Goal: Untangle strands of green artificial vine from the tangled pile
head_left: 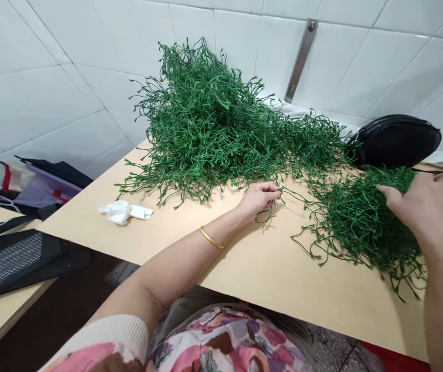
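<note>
My left hand is closed in a pinch on a thin green plastic stem, part of which dangles below the fingers onto the table. A large heap of similar green stems, with small knobby tips, lies just behind this hand against the wall. At the right, my right hand is over the edge of a smaller pile of green stems. Its thumb sticks out apart from the other fingers, which are partly cut off by the frame edge. I see nothing in its grip.
The light wooden table meets a white tiled wall. A black zipped pouch stands behind the smaller pile. Crumpled white tissue lies at the left. Beyond the table's left edge are dark bags and a metal bracket is on the wall.
</note>
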{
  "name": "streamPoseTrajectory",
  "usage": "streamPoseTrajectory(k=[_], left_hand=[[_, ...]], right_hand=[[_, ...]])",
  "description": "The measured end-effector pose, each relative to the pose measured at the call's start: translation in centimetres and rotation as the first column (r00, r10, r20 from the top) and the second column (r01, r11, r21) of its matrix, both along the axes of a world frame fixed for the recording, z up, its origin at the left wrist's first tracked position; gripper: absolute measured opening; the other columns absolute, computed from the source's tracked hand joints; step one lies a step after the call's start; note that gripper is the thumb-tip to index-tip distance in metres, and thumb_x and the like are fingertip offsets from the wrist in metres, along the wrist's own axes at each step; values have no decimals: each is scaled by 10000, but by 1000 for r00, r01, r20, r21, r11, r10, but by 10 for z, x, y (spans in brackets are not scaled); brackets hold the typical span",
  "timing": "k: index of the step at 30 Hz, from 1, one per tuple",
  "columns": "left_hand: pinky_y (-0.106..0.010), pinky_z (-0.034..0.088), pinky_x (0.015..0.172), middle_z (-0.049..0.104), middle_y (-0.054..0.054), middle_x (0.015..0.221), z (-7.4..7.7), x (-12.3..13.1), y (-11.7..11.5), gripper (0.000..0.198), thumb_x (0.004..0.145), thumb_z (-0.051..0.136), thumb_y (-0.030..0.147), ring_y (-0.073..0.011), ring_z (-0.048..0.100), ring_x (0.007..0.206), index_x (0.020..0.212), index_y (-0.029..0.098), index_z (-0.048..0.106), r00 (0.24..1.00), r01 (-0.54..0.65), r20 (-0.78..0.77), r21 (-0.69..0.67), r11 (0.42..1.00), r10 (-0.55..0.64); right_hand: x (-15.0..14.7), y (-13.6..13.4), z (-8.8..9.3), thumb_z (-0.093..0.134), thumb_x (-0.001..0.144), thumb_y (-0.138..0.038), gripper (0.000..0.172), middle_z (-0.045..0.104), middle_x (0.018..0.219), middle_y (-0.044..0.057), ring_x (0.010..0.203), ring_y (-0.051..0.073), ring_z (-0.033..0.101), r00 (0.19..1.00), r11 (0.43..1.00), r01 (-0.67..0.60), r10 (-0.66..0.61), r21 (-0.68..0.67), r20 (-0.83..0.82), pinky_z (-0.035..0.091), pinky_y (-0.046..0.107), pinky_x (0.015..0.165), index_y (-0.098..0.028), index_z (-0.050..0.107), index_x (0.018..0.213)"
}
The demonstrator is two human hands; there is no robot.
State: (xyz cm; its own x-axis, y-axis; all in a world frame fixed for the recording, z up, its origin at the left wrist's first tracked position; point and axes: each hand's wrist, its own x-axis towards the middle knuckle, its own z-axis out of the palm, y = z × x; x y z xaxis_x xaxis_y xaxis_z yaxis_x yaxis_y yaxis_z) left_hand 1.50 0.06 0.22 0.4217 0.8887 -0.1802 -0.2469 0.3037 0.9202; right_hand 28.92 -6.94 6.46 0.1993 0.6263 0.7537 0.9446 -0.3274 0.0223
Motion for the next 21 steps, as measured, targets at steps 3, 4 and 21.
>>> streamPoseTrajectory(k=[3, 4, 21], left_hand=[[-160, 135, 359, 583, 1, 581, 3, -1, -2, 72, 688, 583, 87, 23, 239, 340, 636, 104, 536, 1000, 24, 12, -8, 1000, -24], [-160, 135, 356, 596, -10, 591, 4, -2, -2, 72, 700, 570, 86, 21, 238, 335, 645, 106, 528, 999, 41, 26, -16, 999, -40], [-172, 178, 404, 418, 60, 451, 3, -3, -9, 142, 691, 615, 204, -9, 288, 384, 622, 121, 523, 982, 185, -66, 106, 977, -179]], right_hand=[[-21, -4, 0, 554, 777, -416, 177, 593, 1043, 170, 1148, 431, 406, 985, 986, -169, 169, 0, -29, 282, 618, 777, -248, 608, 795], [-36, -5, -1, 523, 804, -391, 170, 606, 1001, 165, 1109, 402, 449, 966, 966, -256, 253, -43, -58, 319, 594, 778, -249, 613, 827], [-130, 14, -69, 319, 905, -325, 310, 582, 731, 62, 705, 177, 494, 628, 667, -727, 552, -161, -548, 376, 307, 681, -170, 577, 828]])
